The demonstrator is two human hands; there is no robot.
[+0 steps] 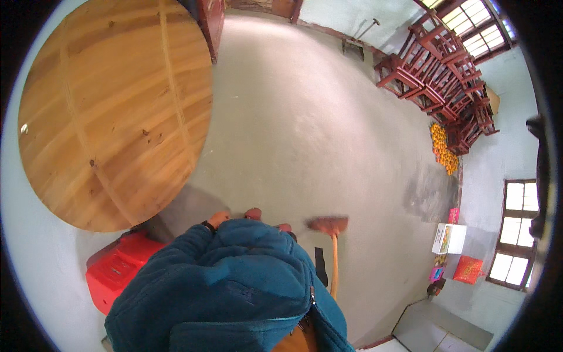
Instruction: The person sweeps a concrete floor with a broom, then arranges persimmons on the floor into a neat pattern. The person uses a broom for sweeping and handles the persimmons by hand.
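Observation:
My left hand (219, 218), with a dark band at the wrist, is beside the front of the teal fleece jacket; its fingers are partly hidden by the cloth. My right hand is out of view. A broom (335, 259) with a pale wooden handle and reddish-brown head is on the right of my body, its head on or close above the grey floor and somewhat blurred. The handle's upper end is hidden behind the jacket. The tips of two reddish shoes show below the jacket's edge.
A large round wooden tabletop (118, 110) stands at the left, near red plastic stools (118, 273). Stacked dark-red wooden benches (431, 83), orange fruit (443, 149), a white box (455, 240) and a red bag (468, 269) line the right wall. A grey panel (431, 325) lies lower right.

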